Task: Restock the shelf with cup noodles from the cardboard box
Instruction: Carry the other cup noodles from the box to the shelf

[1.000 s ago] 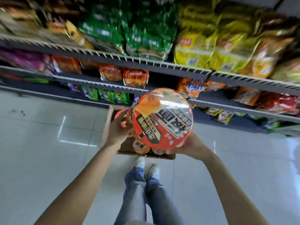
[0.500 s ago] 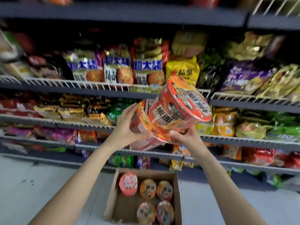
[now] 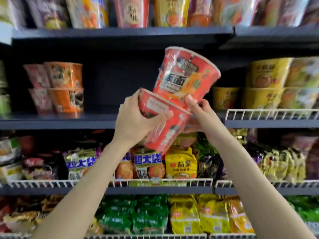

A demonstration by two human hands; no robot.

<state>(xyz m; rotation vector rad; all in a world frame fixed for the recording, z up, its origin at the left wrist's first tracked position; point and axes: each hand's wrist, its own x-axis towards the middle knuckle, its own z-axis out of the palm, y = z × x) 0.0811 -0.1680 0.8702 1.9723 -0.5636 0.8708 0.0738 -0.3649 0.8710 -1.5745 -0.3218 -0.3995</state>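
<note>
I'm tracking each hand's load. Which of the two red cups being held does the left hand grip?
The lower red cup: the left hand wraps its side, while the upper red cup tilts above it, pinched at its base by the right hand.

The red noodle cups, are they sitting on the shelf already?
No, both red cups are up in the air: the left hand grips the lower cup and the right hand holds the upper cup.

Two red cup noodles: upper cup tilted, lower cup tilted.
</note>
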